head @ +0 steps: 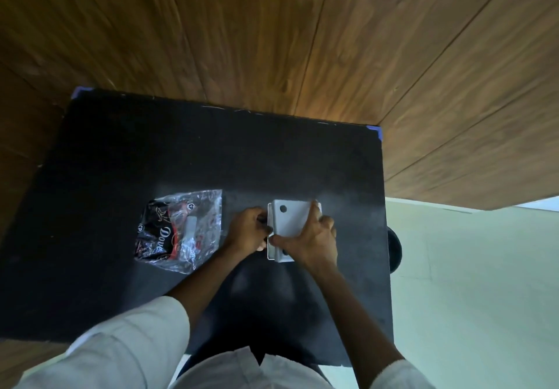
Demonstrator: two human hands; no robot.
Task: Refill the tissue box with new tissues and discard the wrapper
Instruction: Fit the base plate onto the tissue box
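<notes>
Tissue box [289, 220] gripped between left hand [248, 231] and right hand [311, 237] fingers.

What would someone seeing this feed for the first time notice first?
Probably the pale grey tissue box, right of centre on the black table, gripped by both hands: the left hand at its left edge, the right hand over its near right side. Next, the crumpled clear wrapper with black and red print, lying flat to the box's left, apart from it. Wooden panelling fills the view beyond the table.
</notes>
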